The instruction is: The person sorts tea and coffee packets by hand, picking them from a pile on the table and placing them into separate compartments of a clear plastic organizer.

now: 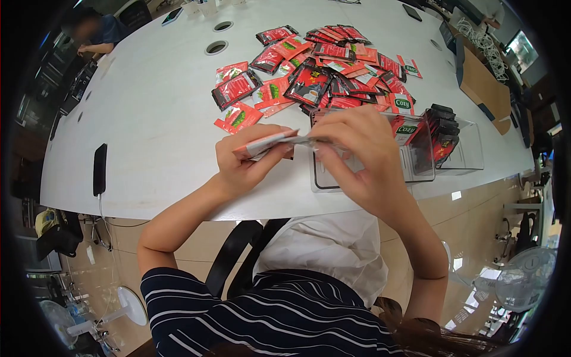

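Sachets (262, 144) are clamped in left hand (245, 156) and right hand's (364, 156) grip, over open table (270, 193) near its front edge (273, 215).

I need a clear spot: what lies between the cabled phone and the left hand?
In the head view, only bare white tabletop separates the phone and left hand.

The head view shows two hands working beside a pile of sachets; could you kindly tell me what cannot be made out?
In the head view:
- Packaging in the left hand: turned nearly edge-on and partly covered by fingers; printing and count unclear.
- Sachet pile: upper sachets hide lower ones.
- Clear box: the right hand covers part of its inside.
- Cups: cut by the top edge.
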The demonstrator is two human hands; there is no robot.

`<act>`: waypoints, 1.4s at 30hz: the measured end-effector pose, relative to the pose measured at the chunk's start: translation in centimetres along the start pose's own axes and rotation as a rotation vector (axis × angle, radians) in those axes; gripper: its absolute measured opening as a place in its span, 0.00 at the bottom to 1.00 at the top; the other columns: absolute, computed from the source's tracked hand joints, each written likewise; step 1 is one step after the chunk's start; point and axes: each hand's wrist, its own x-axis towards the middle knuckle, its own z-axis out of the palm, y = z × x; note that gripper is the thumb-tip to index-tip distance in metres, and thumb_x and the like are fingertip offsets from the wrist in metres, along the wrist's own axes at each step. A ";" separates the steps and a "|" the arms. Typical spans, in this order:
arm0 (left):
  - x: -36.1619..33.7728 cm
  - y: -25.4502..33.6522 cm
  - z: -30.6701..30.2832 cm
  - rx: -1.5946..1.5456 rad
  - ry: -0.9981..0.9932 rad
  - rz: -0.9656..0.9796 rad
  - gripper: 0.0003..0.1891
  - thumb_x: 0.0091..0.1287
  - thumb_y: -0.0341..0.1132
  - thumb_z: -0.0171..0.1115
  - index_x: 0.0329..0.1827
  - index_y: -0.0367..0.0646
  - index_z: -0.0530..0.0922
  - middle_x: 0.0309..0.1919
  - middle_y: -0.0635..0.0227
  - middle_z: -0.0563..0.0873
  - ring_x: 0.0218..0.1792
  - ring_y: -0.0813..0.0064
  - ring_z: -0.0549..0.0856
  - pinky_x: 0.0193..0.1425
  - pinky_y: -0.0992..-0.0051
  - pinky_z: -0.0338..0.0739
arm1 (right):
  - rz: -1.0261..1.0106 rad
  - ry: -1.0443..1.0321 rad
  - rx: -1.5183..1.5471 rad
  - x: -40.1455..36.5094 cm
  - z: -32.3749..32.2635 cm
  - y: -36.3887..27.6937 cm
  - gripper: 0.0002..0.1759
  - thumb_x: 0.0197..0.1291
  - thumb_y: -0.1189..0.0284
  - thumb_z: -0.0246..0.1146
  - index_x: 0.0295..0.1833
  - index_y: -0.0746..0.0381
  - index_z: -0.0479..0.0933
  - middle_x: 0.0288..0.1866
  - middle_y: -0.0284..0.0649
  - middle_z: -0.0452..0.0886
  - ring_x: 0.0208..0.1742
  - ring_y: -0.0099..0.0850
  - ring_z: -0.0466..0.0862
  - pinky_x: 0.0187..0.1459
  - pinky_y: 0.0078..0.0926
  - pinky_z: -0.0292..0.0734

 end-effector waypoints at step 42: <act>0.8 -0.7 -0.4 -0.142 0.130 -0.206 0.12 0.66 0.21 0.55 0.49 0.39 0.65 0.49 0.61 0.73 0.53 0.72 0.79 0.54 0.68 0.83 | 0.110 -0.150 -0.308 -1.2 -0.5 2.3 0.27 0.37 0.73 0.75 0.48 0.58 0.75 0.44 0.34 0.73 0.44 0.33 0.74 0.41 0.31 0.70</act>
